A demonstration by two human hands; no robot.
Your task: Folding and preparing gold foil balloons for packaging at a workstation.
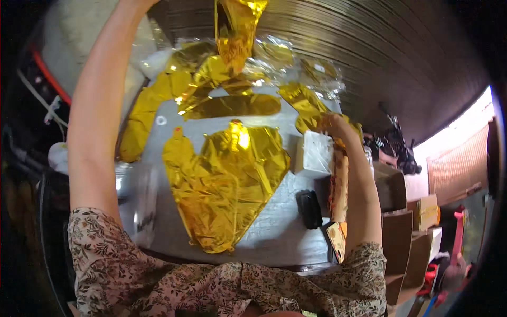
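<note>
A large flat gold foil balloon (227, 190), uninflated and creased, lies in the middle of the grey table (264, 243). Past it is a long gold foil strip (232, 106). Another gold foil piece (237, 37) hangs down from the top edge; what holds it is out of sight. My left arm reaches up along the left side, and its hand is cut off by the top edge. At the right, my right hand (334, 126) has its fingers closed on a crumpled gold foil balloon (303, 103), just beyond a white box (315, 153).
A black oblong object (309, 209) lies near the table's right side. Clear plastic packets (274, 53) lie along the back. More gold foil (140, 124) spreads down the left. Cardboard boxes (398, 238) stand to the right. A dark ribbed surface (364, 42) rises behind.
</note>
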